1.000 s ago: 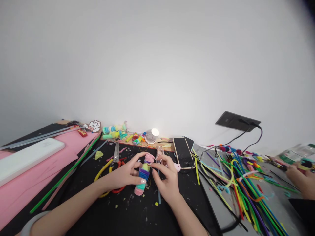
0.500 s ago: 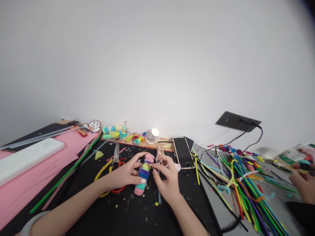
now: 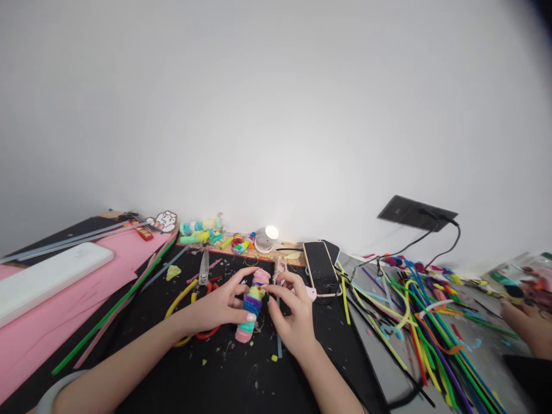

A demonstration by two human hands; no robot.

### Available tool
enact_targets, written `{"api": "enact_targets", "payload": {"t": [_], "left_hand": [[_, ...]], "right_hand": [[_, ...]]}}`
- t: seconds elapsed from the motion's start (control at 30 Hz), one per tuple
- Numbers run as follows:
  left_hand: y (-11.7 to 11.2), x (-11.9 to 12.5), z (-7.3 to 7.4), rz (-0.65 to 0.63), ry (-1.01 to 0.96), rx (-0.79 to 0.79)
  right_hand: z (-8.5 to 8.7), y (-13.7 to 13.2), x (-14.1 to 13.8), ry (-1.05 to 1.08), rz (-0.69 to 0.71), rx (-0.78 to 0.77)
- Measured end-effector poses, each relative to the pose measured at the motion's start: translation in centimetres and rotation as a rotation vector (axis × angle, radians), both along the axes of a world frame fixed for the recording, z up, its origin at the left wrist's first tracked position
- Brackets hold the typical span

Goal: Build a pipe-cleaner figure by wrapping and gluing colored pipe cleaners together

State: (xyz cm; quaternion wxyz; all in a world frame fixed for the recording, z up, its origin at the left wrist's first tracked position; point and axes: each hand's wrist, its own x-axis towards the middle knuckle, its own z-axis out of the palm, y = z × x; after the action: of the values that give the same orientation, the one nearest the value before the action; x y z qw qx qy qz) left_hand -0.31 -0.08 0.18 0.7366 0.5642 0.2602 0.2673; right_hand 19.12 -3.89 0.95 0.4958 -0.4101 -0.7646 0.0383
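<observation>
Head view: I see the left hand clasping a striped fuzzy roll, tilted, over the black table, clear of its right edge. The right hand, fingers curled, is at the yellow band; I cannot tell whether it pinches anything. Scissors lie beside the left hand, a phone near the back right corner.

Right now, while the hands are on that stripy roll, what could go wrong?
The left hand holds the stripy roll with its wrist across the handles of the scissors, so it might knock them. The phone lies just past the right hand, so a sudden reach could bump it. Loose scraps on the black mat might stick to the roll.
</observation>
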Motion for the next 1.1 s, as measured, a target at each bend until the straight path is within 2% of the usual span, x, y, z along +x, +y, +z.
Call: {"api": "enact_targets", "payload": {"t": [0.53,0.8,1.1], "left_hand": [[0.1,0.0,-0.3,-0.001,-0.031,0.008],[0.0,-0.2,0.1,0.014,0.023,0.011],[0.4,-0.8,0.8,0.01,0.036,-0.055]], "right_hand": [[0.2,0.0,0.0,0.005,0.017,-0.04],[-0.3,0.8,0.8,0.205,-0.207,-0.038],[-0.8,1.9,2.3,0.243,-0.296,-0.094]]}}
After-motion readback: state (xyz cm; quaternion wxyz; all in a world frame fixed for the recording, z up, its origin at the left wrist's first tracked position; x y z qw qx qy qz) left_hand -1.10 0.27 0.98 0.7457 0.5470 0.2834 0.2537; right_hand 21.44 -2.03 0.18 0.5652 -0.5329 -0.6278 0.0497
